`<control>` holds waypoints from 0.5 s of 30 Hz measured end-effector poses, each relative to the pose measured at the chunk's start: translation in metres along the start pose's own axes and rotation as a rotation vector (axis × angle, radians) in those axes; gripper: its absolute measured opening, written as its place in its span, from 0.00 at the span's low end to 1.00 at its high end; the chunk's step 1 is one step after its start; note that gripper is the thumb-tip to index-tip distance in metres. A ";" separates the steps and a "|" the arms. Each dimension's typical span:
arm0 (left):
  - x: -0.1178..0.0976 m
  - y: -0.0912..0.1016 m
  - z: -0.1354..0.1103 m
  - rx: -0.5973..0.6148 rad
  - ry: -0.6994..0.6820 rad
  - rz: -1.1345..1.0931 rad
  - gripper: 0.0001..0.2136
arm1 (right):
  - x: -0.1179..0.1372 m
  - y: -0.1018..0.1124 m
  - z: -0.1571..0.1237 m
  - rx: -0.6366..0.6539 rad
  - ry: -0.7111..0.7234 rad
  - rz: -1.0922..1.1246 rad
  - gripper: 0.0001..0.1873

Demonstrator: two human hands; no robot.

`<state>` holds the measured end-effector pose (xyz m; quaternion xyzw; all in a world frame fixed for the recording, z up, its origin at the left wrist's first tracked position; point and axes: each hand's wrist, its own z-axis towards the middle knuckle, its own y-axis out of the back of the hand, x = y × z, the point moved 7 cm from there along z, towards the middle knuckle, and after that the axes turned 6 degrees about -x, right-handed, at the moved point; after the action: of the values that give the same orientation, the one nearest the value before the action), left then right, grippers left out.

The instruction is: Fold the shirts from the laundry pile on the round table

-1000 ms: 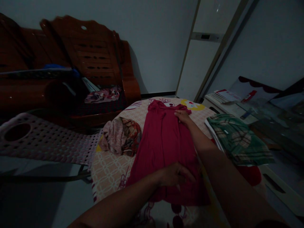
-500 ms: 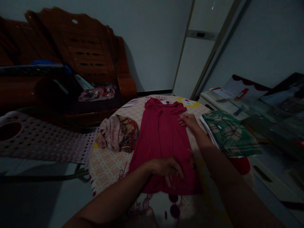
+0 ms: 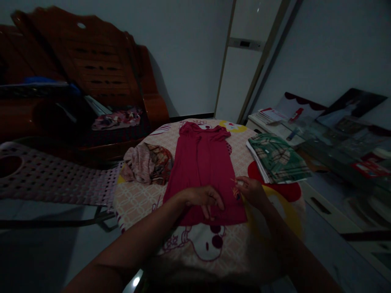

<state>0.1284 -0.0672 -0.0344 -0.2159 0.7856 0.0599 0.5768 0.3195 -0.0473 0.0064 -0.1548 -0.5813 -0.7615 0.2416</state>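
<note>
A dark pink short-sleeved shirt (image 3: 210, 162) lies spread out on the round table's patterned cloth (image 3: 238, 240), its neck at the far end and its hem towards me. Over its lower part is my left hand (image 3: 205, 199), fingers loosely bent and apart, holding nothing. My right hand (image 3: 252, 191) is at the shirt's right edge, beside a small orange-and-dark motif. Its fingers are curled together with the tips on the fabric edge, pinching it.
A crumpled pinkish and brown cloth (image 3: 148, 163) lies left of the shirt. Folded green plaid fabric (image 3: 279, 158) sits at the right. A woven chair (image 3: 70, 179) and a wooden bench (image 3: 100, 69) stand left; a glass-topped cabinet (image 3: 332, 150) stands right.
My right hand has come down along the shirt's right edge from near the sleeve to the motif. My left hand stays over the lower shirt. The view has shifted slightly right.
</note>
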 end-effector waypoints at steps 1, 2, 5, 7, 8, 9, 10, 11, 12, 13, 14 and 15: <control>0.004 0.000 -0.002 -0.001 0.012 -0.012 0.11 | -0.001 -0.001 -0.004 0.014 0.004 -0.035 0.16; 0.008 0.000 -0.003 -0.003 0.025 -0.025 0.11 | -0.002 -0.002 -0.007 0.027 0.005 -0.068 0.16; 0.018 0.002 -0.005 -0.029 0.053 -0.052 0.12 | -0.002 -0.004 -0.015 0.013 0.006 -0.176 0.17; 0.021 0.002 -0.005 -0.042 0.058 -0.059 0.13 | 0.005 -0.003 -0.019 -0.054 0.048 -0.246 0.17; 0.022 0.002 -0.005 -0.040 0.059 -0.059 0.13 | 0.010 -0.004 -0.020 -0.090 0.097 -0.266 0.17; 0.022 0.001 -0.004 -0.034 0.060 -0.060 0.13 | 0.016 -0.005 -0.022 -0.120 0.159 -0.273 0.18; 0.022 -0.001 -0.003 -0.026 0.062 -0.061 0.12 | 0.022 -0.009 -0.024 -0.138 0.230 -0.269 0.19; 0.022 -0.002 -0.003 -0.020 0.064 -0.060 0.12 | 0.027 -0.014 -0.026 -0.145 0.302 -0.260 0.21; 0.022 -0.004 -0.002 -0.017 0.066 -0.058 0.12 | 0.030 -0.020 -0.028 -0.139 0.367 -0.254 0.22; 0.022 -0.005 -0.001 -0.016 0.068 -0.054 0.12 | 0.030 -0.027 -0.030 -0.129 0.417 -0.255 0.23; 0.022 -0.006 -0.001 -0.015 0.071 -0.049 0.12 | 0.029 -0.034 -0.032 -0.115 0.449 -0.265 0.23; 0.022 -0.006 -0.001 -0.012 0.073 -0.043 0.12 | 0.026 -0.040 -0.033 -0.102 0.466 -0.280 0.23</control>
<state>0.1243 -0.0792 -0.0537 -0.2381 0.8010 0.0442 0.5475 0.2778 -0.0753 -0.0217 0.0943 -0.4868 -0.8307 0.2532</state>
